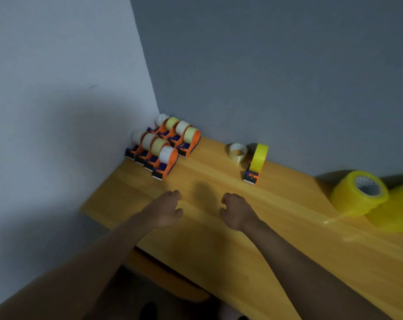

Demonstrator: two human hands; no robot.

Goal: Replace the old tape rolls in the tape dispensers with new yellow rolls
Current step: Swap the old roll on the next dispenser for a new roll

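Observation:
Several orange and blue tape dispensers stand in two rows in the desk's far left corner, holding pale and whitish rolls. One dispenser stands apart to the right with a bright yellow roll on it. A nearly spent clear roll lies beside it. A stack of new yellow rolls lies at the right edge. My left hand and my right hand hover over the desk's middle with fingers loosely curled, holding nothing.
The wooden desk meets two grey walls at the far corner. Its left edge drops off near the dispenser rows. Below the front edge a chair seat and dark floor show.

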